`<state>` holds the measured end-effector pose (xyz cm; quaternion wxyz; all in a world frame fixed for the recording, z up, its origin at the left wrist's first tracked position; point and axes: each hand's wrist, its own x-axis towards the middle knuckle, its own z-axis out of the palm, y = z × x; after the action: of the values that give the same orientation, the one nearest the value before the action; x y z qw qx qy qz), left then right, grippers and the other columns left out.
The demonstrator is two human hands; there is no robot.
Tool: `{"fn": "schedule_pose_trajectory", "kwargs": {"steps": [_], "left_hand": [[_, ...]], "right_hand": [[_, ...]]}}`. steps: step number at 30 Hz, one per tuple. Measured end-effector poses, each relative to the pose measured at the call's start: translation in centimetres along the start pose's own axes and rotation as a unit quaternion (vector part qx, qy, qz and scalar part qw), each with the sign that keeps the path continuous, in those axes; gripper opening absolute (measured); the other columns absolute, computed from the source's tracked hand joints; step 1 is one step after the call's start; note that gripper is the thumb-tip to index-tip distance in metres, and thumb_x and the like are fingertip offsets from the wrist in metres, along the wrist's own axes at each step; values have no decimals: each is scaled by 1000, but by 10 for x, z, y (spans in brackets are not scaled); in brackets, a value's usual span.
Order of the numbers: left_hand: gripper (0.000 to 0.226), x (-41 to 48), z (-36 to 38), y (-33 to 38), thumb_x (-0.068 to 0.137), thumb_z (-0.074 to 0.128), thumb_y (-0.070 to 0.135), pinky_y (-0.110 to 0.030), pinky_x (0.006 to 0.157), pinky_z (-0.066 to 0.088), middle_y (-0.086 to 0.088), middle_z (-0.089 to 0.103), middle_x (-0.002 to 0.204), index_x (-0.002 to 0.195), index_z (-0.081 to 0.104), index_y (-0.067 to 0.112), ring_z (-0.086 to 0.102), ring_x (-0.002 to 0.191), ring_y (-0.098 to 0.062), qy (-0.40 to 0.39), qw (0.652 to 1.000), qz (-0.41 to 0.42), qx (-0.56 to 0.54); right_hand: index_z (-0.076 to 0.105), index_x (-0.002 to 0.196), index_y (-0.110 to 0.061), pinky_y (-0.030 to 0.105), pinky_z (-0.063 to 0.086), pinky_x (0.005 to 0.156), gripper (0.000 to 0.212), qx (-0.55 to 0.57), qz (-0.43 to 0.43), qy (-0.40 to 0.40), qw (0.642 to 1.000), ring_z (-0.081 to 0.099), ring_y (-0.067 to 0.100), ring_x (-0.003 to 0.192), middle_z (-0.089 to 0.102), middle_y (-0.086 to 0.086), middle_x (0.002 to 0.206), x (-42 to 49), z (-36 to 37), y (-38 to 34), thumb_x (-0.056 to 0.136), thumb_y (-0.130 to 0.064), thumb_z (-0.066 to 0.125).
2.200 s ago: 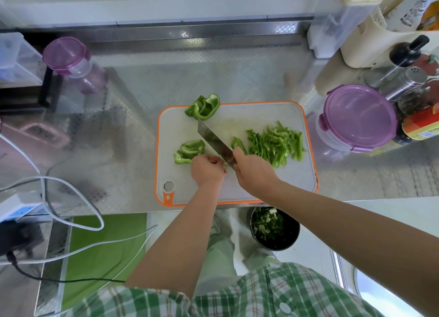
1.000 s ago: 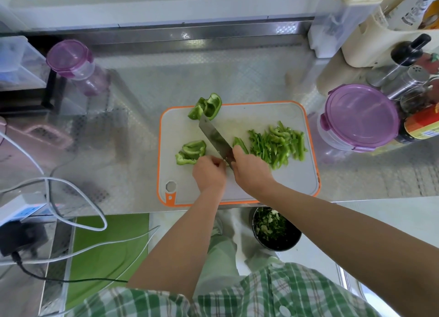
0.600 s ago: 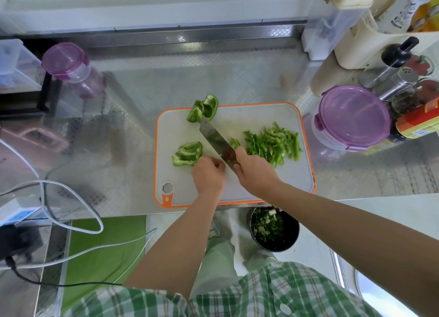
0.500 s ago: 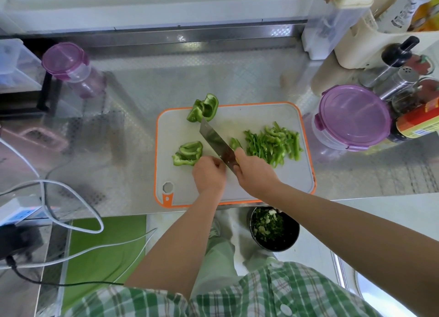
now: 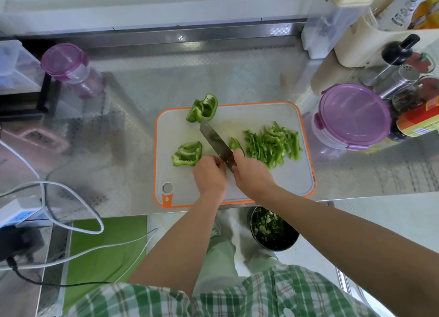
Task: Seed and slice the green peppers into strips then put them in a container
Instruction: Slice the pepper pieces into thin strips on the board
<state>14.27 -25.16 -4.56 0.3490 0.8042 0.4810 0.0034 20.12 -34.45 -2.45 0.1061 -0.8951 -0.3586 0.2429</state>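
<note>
A white cutting board (image 5: 249, 117) with an orange rim lies on the steel counter. A pile of green pepper strips (image 5: 273, 143) covers its right side, and one fresh slice (image 5: 235, 144) lies just right of the knife blade (image 5: 216, 140). A stack of flat pepper pieces (image 5: 187, 153) sits at the left, and a pepper chunk (image 5: 203, 108) rests on the far edge. My right hand (image 5: 251, 176) grips the knife handle, blade pointing far-left. My left hand (image 5: 210, 174) is curled knuckles-down against the blade's left side, and what lies under it is hidden.
A round container with a purple lid (image 5: 354, 114) stands right of the board, with shakers and bottles (image 5: 399, 79) behind it. A purple-lidded bottle (image 5: 64, 61) stands far left. Cables (image 5: 71, 197) trail at the near left. A black bowl of scraps (image 5: 273, 231) sits below the counter edge.
Both hands and the knife stay almost in the same spot on the board, with only small movement of the blade. The view has shifted slightly.
</note>
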Motion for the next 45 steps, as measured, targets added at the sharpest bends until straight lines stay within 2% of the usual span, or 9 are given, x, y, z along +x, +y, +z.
{"fn": "schedule_pose_trajectory", "kwargs": {"steps": [4, 18, 21, 24, 28, 34, 39, 42, 45], "left_hand": [[16, -1, 0, 1, 89, 60, 14, -25, 64, 36, -7, 73, 84, 84, 75, 9, 65, 80, -26, -16, 999, 32, 6], [21, -4, -17, 0, 90, 59, 13, -30, 81, 47, -5, 74, 99, 105, 74, 14, 66, 93, -24, -37, 990, 132, 29], [32, -6, -10, 4, 92, 58, 15, -38, 83, 50, -10, 66, 100, 121, 69, 20, 63, 92, -29, -96, 976, 186, 63], [27, -11, -3, 9, 91, 57, 15, -38, 71, 49, -6, 44, 85, 113, 70, 22, 57, 83, -33, -109, 958, 236, 120], [24, -11, -1, 9, 93, 52, 14, -34, 69, 41, -3, 38, 87, 109, 69, 18, 56, 88, -32, -92, 951, 250, 156], [18, -3, -10, 4, 92, 57, 16, -36, 71, 47, -8, 58, 92, 97, 74, 13, 60, 87, -29, -26, 970, 217, 110], [12, 6, -33, -6, 88, 63, 22, -39, 69, 42, -11, 59, 88, 86, 67, 10, 55, 85, -31, 132, 966, 192, 110], [21, 17, -48, -17, 89, 60, 28, -41, 80, 41, -14, 57, 103, 103, 64, 13, 51, 98, -34, 177, 961, 114, 179], [36, 29, -56, -28, 99, 46, 27, -44, 93, 39, -19, 50, 128, 130, 52, 10, 46, 117, -38, 108, 982, -23, 152]], "right_hand": [[34, 106, -7, 36, 36, 52, 14, 29, 34, 34, 998, 48, 29, 60, 44, 4, 68, -5, -7, 20, 99, -18, 40], [23, 95, -15, 31, 28, 44, 19, -17, 68, 33, 997, 43, 22, 51, 44, 2, 64, -6, -7, 15, 96, -8, 41], [26, 97, -14, 30, 24, 42, 17, -18, 74, 33, 997, 42, 20, 50, 43, 2, 64, -3, -6, 14, 96, -8, 42], [27, 96, -14, 32, 28, 45, 14, 2, 72, 38, 997, 49, 29, 60, 46, 3, 69, 3, -9, 14, 98, -14, 40], [30, 98, -11, 35, 35, 52, 11, 57, 84, 81, 992, 50, 31, 63, 49, 7, 74, 4, -12, 21, 99, -17, 40], [28, 94, -12, 32, 33, 49, 15, 104, 42, 98, 989, 47, 30, 59, 49, 8, 70, -1, -18, 23, 97, -16, 42], [29, 94, -13, 31, 22, 45, 13, 93, -10, 34, 995, 40, 26, 52, 38, 1, 60, -11, 1, 13, 96, -14, 42], [34, 102, -9, 29, 22, 44, 9, 89, 21, 36, 995, 37, 18, 49, 40, 1, 61, -14, 2, 21, 97, -14, 41], [30, 94, -10, 28, 22, 44, 12, 105, 78, 65, 989, 36, 18, 49, 40, 3, 61, -12, -7, 28, 98, -13, 41]]}}
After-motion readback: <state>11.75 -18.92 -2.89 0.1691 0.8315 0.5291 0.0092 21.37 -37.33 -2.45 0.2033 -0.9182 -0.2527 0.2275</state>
